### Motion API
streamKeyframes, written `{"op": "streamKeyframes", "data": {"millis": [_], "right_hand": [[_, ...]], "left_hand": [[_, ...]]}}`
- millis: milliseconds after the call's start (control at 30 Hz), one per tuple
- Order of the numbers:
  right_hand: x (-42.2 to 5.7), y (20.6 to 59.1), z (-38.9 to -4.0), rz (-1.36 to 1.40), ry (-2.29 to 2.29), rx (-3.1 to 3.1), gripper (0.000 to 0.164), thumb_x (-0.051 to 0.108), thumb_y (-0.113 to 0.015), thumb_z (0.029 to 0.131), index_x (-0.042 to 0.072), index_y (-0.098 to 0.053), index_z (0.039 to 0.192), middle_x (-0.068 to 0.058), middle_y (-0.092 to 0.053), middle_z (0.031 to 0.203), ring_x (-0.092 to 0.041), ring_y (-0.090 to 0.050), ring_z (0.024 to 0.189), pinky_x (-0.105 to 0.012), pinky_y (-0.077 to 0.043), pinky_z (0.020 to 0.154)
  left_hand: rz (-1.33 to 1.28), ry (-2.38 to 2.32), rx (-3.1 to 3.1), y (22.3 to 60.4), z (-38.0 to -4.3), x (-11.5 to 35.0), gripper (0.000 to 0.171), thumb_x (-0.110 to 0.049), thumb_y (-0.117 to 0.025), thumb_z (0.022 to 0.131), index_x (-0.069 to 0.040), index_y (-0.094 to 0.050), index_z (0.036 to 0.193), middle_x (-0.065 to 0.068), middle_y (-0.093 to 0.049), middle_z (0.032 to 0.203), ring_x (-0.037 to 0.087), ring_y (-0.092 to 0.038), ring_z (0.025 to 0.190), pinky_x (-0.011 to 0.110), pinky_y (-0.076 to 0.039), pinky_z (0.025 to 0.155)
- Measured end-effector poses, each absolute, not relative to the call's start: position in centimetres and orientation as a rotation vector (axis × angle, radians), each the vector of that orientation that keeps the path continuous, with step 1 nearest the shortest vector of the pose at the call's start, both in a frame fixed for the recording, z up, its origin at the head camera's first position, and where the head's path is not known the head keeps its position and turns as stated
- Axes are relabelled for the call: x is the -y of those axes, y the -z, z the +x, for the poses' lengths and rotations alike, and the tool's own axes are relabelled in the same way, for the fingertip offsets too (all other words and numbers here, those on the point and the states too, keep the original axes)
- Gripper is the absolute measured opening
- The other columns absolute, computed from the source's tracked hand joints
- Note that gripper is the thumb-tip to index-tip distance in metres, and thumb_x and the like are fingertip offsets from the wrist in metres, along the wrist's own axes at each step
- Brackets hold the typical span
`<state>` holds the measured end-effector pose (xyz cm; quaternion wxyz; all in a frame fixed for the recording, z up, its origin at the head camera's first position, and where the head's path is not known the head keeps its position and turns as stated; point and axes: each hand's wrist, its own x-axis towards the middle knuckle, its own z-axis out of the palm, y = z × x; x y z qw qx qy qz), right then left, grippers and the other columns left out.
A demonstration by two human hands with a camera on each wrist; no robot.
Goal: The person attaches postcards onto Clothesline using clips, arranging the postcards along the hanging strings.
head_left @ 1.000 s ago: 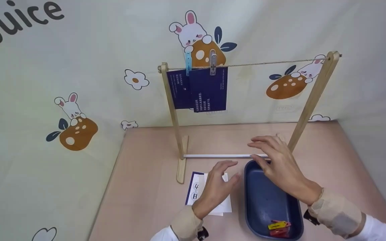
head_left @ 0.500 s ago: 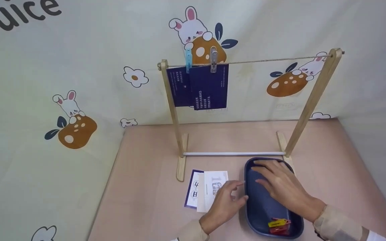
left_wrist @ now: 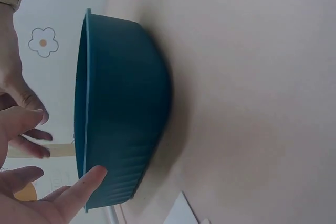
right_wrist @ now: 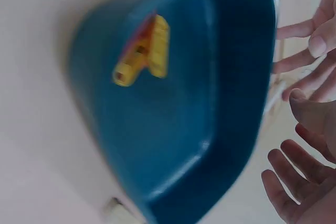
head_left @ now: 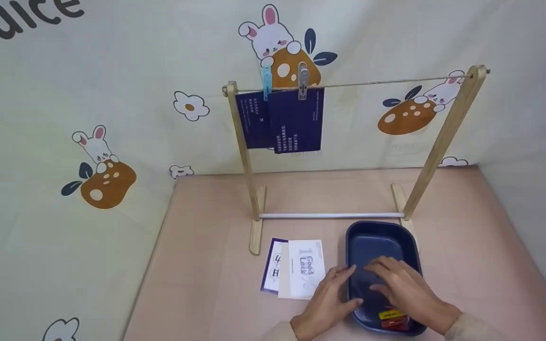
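Note:
My left hand point(head_left: 327, 300) is at the left rim of a dark blue tray point(head_left: 350, 251), its fingers relaxed and parted. In the left wrist view one finger point(left_wrist: 89, 182) overlaps the tray's outer wall near the rim. Over the tray's inside hovers my right hand point(head_left: 408, 296), fingers loosely bent and holding nothing. Near that hand, at the tray's front end, lie a yellow clothespin point(head_left: 391, 314) and red clothespins point(head_left: 396, 324). The right wrist view shows yellow clothespins point(right_wrist: 159, 48) against the tray's wall.
Behind the tray stands a wooden rack with a cord point(head_left: 372, 83) strung between two posts point(head_left: 446, 137). A light blue clothespin point(head_left: 267, 83) and a clear grey one point(head_left: 303, 81) hold navy cards point(head_left: 296, 121) on it. Left of the tray lie white cards point(head_left: 307, 265) and a navy-edged card point(head_left: 273, 267).
My right hand has come down from in front of the rack into the area over the tray, toward its near end. My left hand has shifted right from the cards to the tray's left rim.

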<state>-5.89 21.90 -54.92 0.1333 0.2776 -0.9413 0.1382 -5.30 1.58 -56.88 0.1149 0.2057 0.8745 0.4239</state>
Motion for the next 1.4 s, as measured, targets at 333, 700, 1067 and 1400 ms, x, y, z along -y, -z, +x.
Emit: {"op": "streamKeyframes", "data": {"millis": [333,700,1067,1400], "right_hand": [[-23.1,57.2,-4.5,0.779,-0.503,3.012,0.035,0.028,-0.078,0.069,0.016,-0.066,0.099,0.005,-0.059,0.092,-0.011,-0.06,0.08,-0.033,-0.054,0.066],[-23.4,58.0,-3.9,0.726,-0.496,3.186,0.038,0.033,-0.079,0.064,0.015,-0.067,0.096,0.003,-0.06,0.087,-0.012,-0.06,0.071,-0.035,-0.052,0.06],[-24.0,59.1,-3.5,0.707,-0.599,3.368,0.029,0.032,-0.079,0.068,0.015,-0.067,0.088,0.01,-0.059,0.077,-0.003,-0.052,0.066,-0.027,-0.045,0.052],[-24.1,58.6,-3.7,0.689,-0.771,3.405,0.013,0.021,-0.076,0.071,0.018,-0.074,0.083,0.009,-0.063,0.076,-0.002,-0.056,0.067,-0.026,-0.047,0.054]], "left_hand": [[0.547,-1.333,-2.49,58.1,-4.7,-1.6,0.068,-0.037,-0.071,0.077,-0.022,-0.041,0.137,0.001,-0.043,0.135,0.018,-0.044,0.124,0.03,-0.04,0.102],[0.351,-1.457,-2.279,59.7,-4.4,-1.7,0.071,-0.027,-0.074,0.075,-0.022,-0.04,0.138,-0.003,-0.045,0.132,0.013,-0.049,0.118,0.022,-0.044,0.095],[0.371,-1.587,-2.198,60.5,-4.3,-1.6,0.073,-0.024,-0.074,0.073,-0.021,-0.041,0.137,-0.001,-0.048,0.13,0.014,-0.051,0.118,0.019,-0.046,0.093],[0.324,-1.61,-2.18,60.5,-4.4,-1.6,0.074,-0.022,-0.076,0.07,-0.023,-0.043,0.136,0.0,-0.05,0.127,0.014,-0.055,0.113,0.019,-0.047,0.091]]}}
